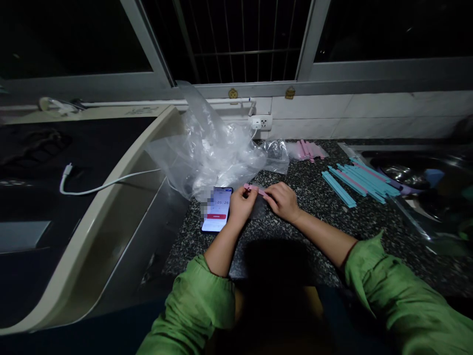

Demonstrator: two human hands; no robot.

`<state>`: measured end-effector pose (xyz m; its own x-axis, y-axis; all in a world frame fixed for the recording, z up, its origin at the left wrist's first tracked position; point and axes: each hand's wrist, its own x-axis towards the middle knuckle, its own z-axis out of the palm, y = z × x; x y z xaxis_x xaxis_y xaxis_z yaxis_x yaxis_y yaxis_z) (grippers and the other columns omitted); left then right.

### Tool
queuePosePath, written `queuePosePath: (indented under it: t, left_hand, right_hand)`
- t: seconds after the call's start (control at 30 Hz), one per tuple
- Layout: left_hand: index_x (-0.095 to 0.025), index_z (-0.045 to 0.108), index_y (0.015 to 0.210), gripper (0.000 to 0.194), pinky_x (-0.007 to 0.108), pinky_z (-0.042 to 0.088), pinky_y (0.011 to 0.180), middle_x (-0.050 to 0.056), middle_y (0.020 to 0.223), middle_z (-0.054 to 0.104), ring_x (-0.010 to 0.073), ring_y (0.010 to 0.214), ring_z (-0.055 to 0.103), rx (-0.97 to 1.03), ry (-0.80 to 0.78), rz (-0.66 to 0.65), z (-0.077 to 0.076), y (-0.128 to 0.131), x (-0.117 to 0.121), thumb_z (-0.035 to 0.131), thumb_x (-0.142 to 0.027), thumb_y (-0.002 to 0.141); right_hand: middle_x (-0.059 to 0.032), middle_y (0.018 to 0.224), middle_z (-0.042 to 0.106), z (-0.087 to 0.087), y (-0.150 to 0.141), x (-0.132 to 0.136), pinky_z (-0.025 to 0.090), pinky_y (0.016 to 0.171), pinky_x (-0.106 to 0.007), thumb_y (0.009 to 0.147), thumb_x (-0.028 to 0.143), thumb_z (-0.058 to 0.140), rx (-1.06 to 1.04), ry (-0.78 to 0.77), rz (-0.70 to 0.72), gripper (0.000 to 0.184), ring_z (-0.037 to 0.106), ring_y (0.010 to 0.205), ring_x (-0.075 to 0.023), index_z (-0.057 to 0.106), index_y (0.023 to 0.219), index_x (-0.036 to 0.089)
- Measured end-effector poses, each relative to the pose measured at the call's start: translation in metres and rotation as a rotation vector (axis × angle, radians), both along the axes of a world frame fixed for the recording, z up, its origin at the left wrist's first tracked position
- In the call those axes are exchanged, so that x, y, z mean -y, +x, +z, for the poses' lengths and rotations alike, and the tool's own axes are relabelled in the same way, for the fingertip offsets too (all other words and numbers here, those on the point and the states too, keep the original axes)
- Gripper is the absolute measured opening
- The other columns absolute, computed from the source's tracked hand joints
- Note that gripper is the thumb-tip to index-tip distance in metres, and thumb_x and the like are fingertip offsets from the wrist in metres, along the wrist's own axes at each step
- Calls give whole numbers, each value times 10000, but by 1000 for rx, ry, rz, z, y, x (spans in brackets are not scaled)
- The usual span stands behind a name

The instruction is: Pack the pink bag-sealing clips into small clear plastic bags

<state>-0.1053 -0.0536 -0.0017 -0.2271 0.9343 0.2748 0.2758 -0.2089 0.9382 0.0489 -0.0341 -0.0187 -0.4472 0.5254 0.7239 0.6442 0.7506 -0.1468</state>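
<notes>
Between my two hands is a small pink strip, held over the dark speckled counter. My left hand pinches its left end between thumb and fingers. At the other end, the fingers of my right hand close on the strip. A piece of clear plastic lies under the strip, partly covered by my hands. Close to my left hand, a phone with a lit timer screen lies on the counter. What the strip is exactly, I cannot make out.
Crumpled clear plastic bags pile up behind the phone. Several pink pieces lie at the back. Blue strips, some with pink, are heaped on the right beside the sink. A washing machine with a white cable stands left.
</notes>
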Motion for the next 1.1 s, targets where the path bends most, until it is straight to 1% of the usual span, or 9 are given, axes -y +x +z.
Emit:
queuePosePath:
  t: [0.07,0.17,0.27,0.4,0.5,0.6,0.77,0.9,1.1]
  left_hand:
    - [-150,583,613,212,218,356,580,-24,566,555,111,581,478,34,-7,-30,-1,0,0,568,-335,715]
    - [-151,596,645,196,221,370,601,-21,601,582,118,610,502,81,-30,-140,-2,2,1,567,-334,710]
    - [-149,598,651,194,224,380,631,-17,623,590,119,634,509,87,-34,-277,-1,5,3,572,-335,702]
    - [-149,585,637,202,224,381,630,-16,613,569,118,635,494,71,-38,-387,2,8,6,589,-343,690]
    - [-152,592,653,203,233,396,656,-9,637,583,128,664,508,44,-45,-436,4,9,8,603,-351,691]
    - [-154,603,664,209,241,408,683,-3,660,597,136,690,526,10,-46,-473,6,10,10,607,-360,698]
    - [-156,614,679,215,243,416,685,-3,671,607,135,688,535,-9,-52,-501,4,10,9,606,-370,704]
    - [-159,621,693,202,250,421,699,5,686,620,138,697,544,13,-24,-469,0,10,7,616,-360,693]
    - [-160,618,652,200,244,405,673,9,671,599,125,666,528,-2,93,-393,-2,9,5,615,-355,694]
  right_hand:
    - [-71,810,630,1,3,1,428,696,-327,834,293,508,-42,-30,9,148,528,782,-190,603,870,185]
    - [-74,867,618,2,10,4,438,729,-353,791,332,564,-200,-144,4,199,535,823,-201,581,933,193]
    - [-58,874,610,-2,22,8,453,709,-350,761,380,581,-348,-382,22,276,545,800,-193,565,970,200]
    - [-20,781,606,-7,39,18,448,592,-279,735,448,582,-454,-768,132,350,530,642,-137,565,971,190]
    - [-1,732,597,-8,45,24,425,547,-251,675,475,640,-542,-905,182,427,515,591,-118,562,985,193]
    - [12,698,589,-5,47,27,403,522,-235,618,481,687,-584,-965,179,456,497,561,-105,582,953,190]
    - [46,540,497,1,46,27,303,454,-213,606,494,673,-495,-998,107,357,391,467,-76,615,736,168]
    - [30,567,524,6,43,30,335,497,-232,624,467,655,-488,-919,77,306,422,509,-93,613,688,170]
    - [7,633,569,10,42,31,372,537,-247,633,432,648,-481,-829,67,268,472,567,-117,624,690,172]
